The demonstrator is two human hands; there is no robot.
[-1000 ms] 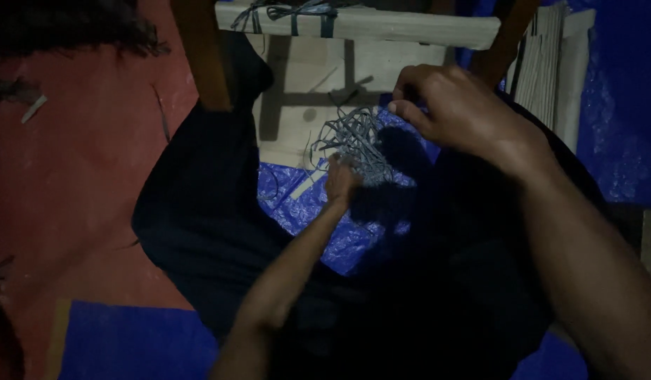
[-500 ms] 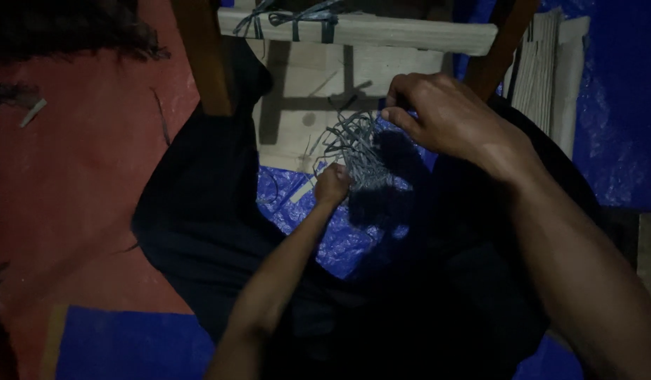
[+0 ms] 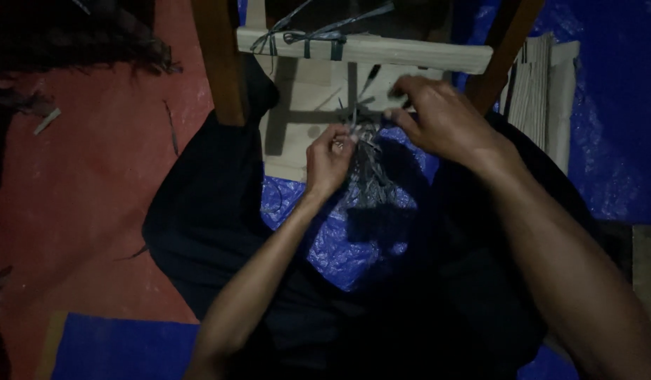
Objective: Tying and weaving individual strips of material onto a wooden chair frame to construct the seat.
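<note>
Strands of grey, flat strip material [image 3: 368, 172] hung in a tangled bunch between the two hands, just below the pale wooden crossbar [image 3: 368, 49] of a frame. The left hand [image 3: 329, 158] was curled into a loose fist at the bunch's near side, fingers closed on some of the strips. The right hand [image 3: 441, 119] sat just beyond and above it, fingertips pinched on the upper ends of the strips close to the frame.

Judging from how loosely the bunch splayed, strips could have slipped out of either grip and fallen onto the lap, or snagged and knotted on one another, since many ends stuck out at odd angles and the light was poor.

Behind the hands, more strip was tied around the crossbar [image 3: 318, 43]. Two darker wooden legs [image 3: 220, 63] rose on either side of the hands. Under the wrists lay dark clothing [image 3: 213, 232] over the person's lap, with blue tarpaulin [image 3: 339, 246] showing between the forearms and again far out past the right hand. Out beyond the left hand stretched a reddish floor [image 3: 93, 183] with a few stray scraps. The room was dim, and little else could be made out.
</note>
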